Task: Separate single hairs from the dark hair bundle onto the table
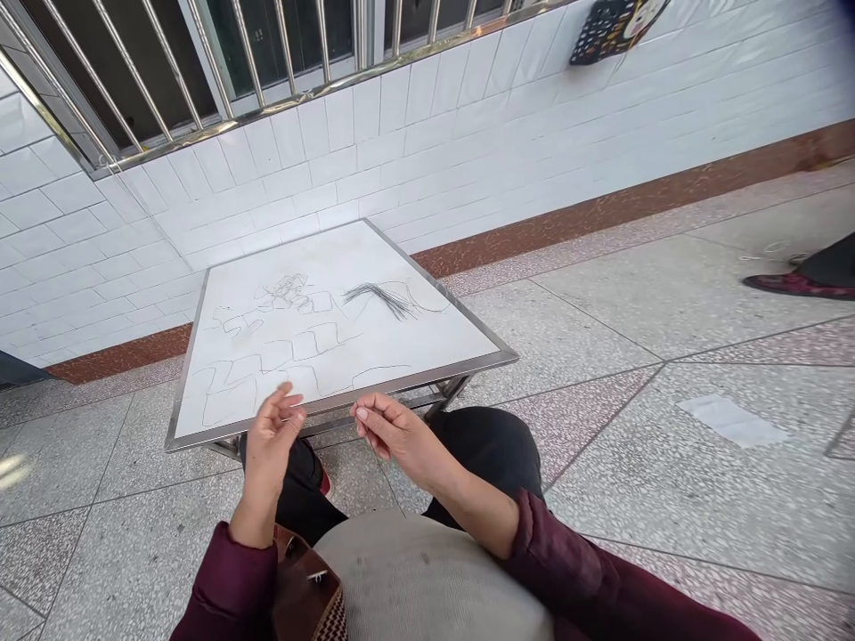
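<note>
My left hand (272, 441) is over the near edge of a white-topped table (391, 249), its thumb and fingers apart and nothing visible between them. To its right, my right hand (394, 436) is closed, thumb against forefinger; whatever the pinch holds, if anything, is too fine to make out. On the tabletop lies a bundle of thin, dark, bent strands (382, 298) like fine wire. Left of it sits a tangled heap of thin strands (289, 289). Several single strands bent into steps (313, 336) are spread over the near left part of the top.
The table's metal frame borders my knees (498, 445). Behind it is a white tiled wall (374, 169) with a barred window (280, 53). A patterned bag (605, 31) hangs at the upper right. A white paper (733, 420) lies on the floor, and another person's shoe (794, 285) shows at right.
</note>
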`<state>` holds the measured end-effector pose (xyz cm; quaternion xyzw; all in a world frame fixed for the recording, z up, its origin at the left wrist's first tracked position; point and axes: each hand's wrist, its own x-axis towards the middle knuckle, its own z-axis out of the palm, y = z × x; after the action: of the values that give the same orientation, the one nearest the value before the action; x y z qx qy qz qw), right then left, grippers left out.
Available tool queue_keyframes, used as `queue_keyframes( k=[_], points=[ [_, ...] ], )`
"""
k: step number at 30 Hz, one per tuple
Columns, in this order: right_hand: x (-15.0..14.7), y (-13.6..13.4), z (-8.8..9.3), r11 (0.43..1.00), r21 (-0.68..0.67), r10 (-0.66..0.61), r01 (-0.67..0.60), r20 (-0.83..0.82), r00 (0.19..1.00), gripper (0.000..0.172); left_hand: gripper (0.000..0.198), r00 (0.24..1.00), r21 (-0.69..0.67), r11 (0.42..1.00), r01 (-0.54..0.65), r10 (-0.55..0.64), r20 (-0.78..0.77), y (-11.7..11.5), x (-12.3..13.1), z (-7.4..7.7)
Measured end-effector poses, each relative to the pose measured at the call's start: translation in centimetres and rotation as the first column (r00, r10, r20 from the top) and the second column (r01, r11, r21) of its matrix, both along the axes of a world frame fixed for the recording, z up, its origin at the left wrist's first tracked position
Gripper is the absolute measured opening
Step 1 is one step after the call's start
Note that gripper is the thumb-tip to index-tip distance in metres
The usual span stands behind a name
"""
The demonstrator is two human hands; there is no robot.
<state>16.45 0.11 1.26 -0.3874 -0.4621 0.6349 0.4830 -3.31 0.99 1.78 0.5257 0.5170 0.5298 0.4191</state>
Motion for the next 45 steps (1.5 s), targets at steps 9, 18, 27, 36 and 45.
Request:
queue_keyframes(
  k=[9, 18, 27, 36, 45],
  points=[
    [-0.5, -0.4, -0.8, 0.928, 0.372, -0.221, 0.040, 0.461, 0.860, 0.014, 0.040, 0.959, -0.123, 0.975, 0.183, -0.150, 0.240, -0.9, 4.2, -0.1],
    [-1.0, -0.9, -1.0, 0.900, 0.430, -0.187, -0.070, 0.526, 0.829, 0.008, 0.024, 0.971, -0.119, 0.991, 0.060, -0.030, 0.239, -1.0, 4.5, -0.3],
    [-1.4, -1.4, -1.1, 0.980, 0.102, 0.126, -0.171, 0.344, 0.930, 0.013, 0.022, 0.922, -0.166, 0.983, 0.082, -0.011, 0.386, -0.5, 3.5, -0.3],
    [-1.4, -1.0, -2.3, 0.978, 0.035, 0.194, -0.206, 0.206, 0.959, 0.028, 0.029, 0.976, -0.149, 0.984, 0.100, -0.068, 0.205, -0.8, 3.1, -0.5],
    [-1.4, -0.9, -2.3, 0.980, 0.087, 0.152, -0.180, 0.262, 0.953, 0.020, 0.034, 0.982, -0.163, 0.981, 0.108, -0.079, 0.172, -0.7, 2.9, -0.9]
  ],
)
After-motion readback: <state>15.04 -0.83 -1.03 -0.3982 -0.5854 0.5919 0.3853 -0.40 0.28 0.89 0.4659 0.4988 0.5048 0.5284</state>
